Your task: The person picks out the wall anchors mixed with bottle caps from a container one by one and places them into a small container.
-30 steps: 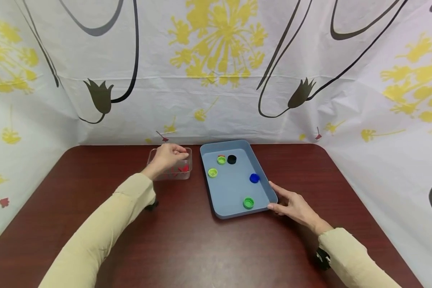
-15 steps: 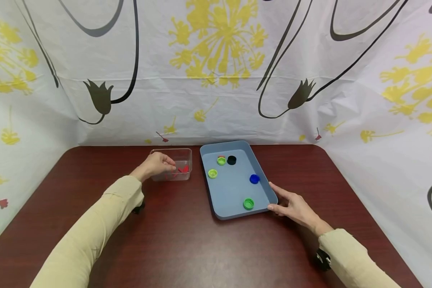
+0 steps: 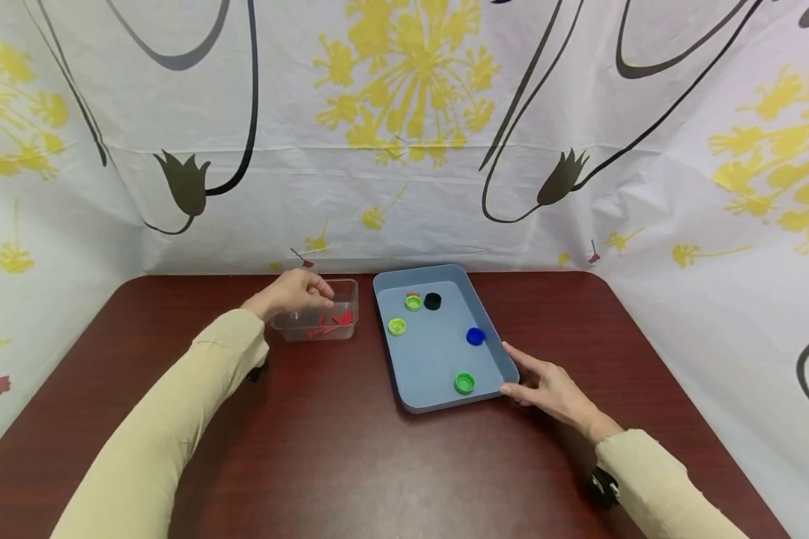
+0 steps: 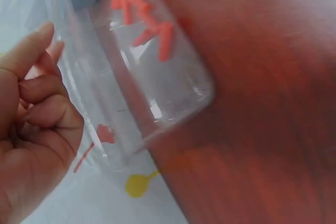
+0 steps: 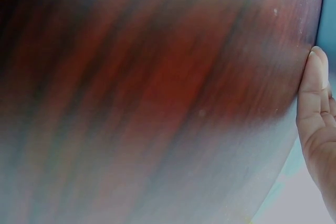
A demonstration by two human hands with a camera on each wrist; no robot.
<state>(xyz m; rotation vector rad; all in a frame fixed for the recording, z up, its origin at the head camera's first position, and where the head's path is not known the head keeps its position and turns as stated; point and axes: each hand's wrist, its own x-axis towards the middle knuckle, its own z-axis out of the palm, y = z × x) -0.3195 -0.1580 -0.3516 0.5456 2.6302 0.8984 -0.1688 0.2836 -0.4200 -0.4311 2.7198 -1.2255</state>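
In the head view my left hand (image 3: 295, 293) hovers above a clear plastic container (image 3: 313, 333) at the back left. Its fingers are loosely bent in the left wrist view, and no object shows between them. Small red stick-like pieces (image 4: 165, 41) lie in the container. My right hand (image 3: 556, 385) holds the near right corner of a blue-grey tray (image 3: 431, 404), thumb at the near wall and fingers along the right wall. Inside the tray are a black cap (image 3: 433, 301), a blue cap (image 3: 475, 336), a green cap (image 3: 464, 383) and two yellow-green caps (image 3: 397, 326).
A dark red-brown wooden table (image 3: 337, 464) carries the tray and the container. Behind it and at both sides hangs a white floral cloth (image 3: 404, 224). An orange-red bit (image 3: 413, 294) shows behind the farther yellow-green cap.
My left hand has drawn left from over the container's right part, then lifted slightly, uncovering more red pieces. My right hand stays at the tray's corner.
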